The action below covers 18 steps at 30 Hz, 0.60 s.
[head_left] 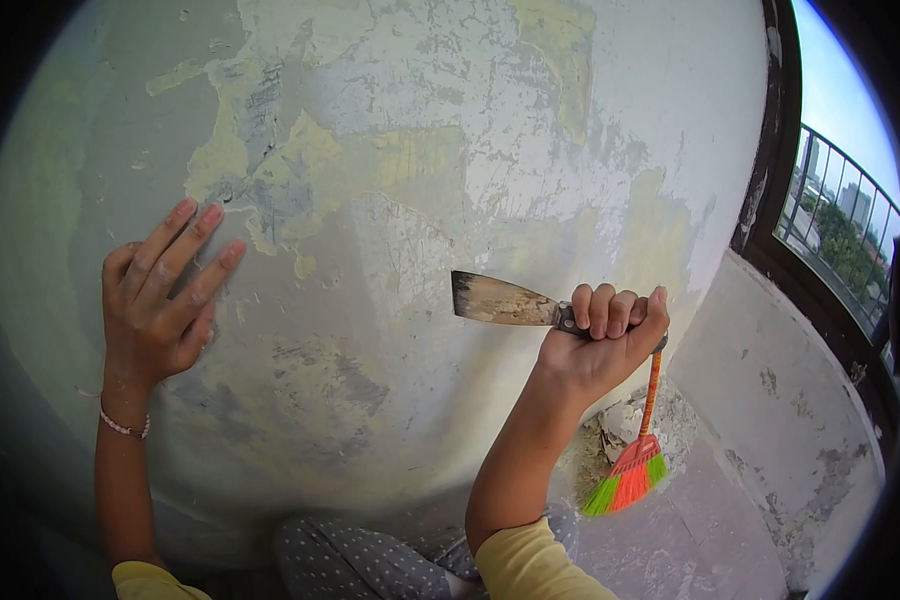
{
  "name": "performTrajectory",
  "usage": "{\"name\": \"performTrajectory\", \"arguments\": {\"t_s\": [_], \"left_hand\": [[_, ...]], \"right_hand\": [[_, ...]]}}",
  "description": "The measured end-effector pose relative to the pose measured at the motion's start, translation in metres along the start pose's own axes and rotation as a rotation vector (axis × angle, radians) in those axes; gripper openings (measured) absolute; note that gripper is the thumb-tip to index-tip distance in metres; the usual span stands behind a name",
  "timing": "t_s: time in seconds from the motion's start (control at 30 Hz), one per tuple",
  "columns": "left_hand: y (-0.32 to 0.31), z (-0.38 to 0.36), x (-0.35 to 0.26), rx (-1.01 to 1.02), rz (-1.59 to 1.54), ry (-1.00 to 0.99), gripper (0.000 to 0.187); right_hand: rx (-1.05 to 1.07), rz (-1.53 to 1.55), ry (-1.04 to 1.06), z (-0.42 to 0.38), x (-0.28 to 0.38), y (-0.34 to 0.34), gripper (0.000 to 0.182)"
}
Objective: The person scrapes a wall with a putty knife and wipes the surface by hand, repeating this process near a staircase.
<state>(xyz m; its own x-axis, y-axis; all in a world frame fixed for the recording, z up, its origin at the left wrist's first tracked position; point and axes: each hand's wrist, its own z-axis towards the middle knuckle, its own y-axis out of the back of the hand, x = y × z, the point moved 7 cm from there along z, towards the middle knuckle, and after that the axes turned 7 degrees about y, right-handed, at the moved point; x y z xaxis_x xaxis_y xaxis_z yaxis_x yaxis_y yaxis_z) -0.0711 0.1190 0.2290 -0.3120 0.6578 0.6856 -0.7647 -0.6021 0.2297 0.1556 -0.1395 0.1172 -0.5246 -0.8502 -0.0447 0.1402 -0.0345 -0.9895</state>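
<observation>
My right hand [615,335] is wrapped round the dark handle of a putty knife [505,300]. Its wide blade, stained brown and whitish, points left in front of the wall. On the left, my left hand [165,290] has its fingers stretched out against the wall [390,240], with fingertips at the edge of a peeled patch. The wall's paint is flaked, with yellowish, grey and white layers showing. A beaded bracelet [125,428] circles my left wrist.
A small broom [630,475] with green and orange bristles stands below my right hand. Paint debris [615,420] lies in the corner behind it. A dark window frame [770,200] and low wall [770,360] are at right. My patterned trousers [355,560] show below.
</observation>
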Motion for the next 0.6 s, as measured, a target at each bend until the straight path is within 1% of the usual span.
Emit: {"name": "performTrajectory", "arguments": {"t_s": [0.07,0.1,0.17,0.2,0.27,0.3,0.33,0.37,0.4,0.47,0.5,0.57,0.6], "left_hand": [[0.000,-0.001,0.000,0.006,0.000,0.000,0.050],[-0.001,-0.001,0.000,0.004,0.007,0.000,0.050],[-0.001,0.000,0.000,0.000,0.004,-0.003,0.050],[0.000,0.000,0.000,-0.008,0.003,-0.005,0.050],[0.000,0.000,0.000,-0.004,0.003,-0.002,0.050],[0.000,0.001,0.000,-0.001,-0.001,0.000,0.050],[0.000,0.001,0.000,0.000,-0.004,-0.003,0.050],[-0.001,0.000,0.000,-0.002,0.002,-0.004,0.051],[-0.002,0.000,0.000,-0.003,0.008,-0.003,0.051],[-0.002,-0.001,-0.001,0.002,0.009,-0.002,0.051],[-0.003,-0.001,0.000,0.007,0.015,-0.002,0.052],[-0.002,0.000,0.000,0.002,0.013,-0.001,0.052],[-0.001,0.000,0.000,0.005,0.003,-0.005,0.052]], "right_hand": [[0.142,0.034,0.002,-0.001,0.008,-0.010,0.037],[0.142,0.032,0.000,0.005,0.016,-0.007,0.037],[0.164,0.230,0.089,0.020,0.047,0.002,0.038],[0.164,0.231,0.087,0.021,0.051,0.006,0.038],[0.106,0.257,0.153,0.023,0.061,0.014,0.039],[0.103,0.258,0.153,0.016,0.046,0.009,0.039],[0.081,0.117,0.134,0.002,0.016,0.001,0.038],[0.058,-0.025,0.115,-0.005,0.000,-0.002,0.038],[0.056,-0.030,0.119,-0.003,0.002,-0.002,0.038],[0.109,0.030,-0.009,0.002,-0.004,-0.007,0.037],[0.107,0.032,-0.010,0.005,0.003,-0.006,0.037],[0.099,0.175,0.003,0.015,0.027,-0.003,0.037],[0.128,0.230,0.050,0.020,0.042,0.002,0.036]]}}
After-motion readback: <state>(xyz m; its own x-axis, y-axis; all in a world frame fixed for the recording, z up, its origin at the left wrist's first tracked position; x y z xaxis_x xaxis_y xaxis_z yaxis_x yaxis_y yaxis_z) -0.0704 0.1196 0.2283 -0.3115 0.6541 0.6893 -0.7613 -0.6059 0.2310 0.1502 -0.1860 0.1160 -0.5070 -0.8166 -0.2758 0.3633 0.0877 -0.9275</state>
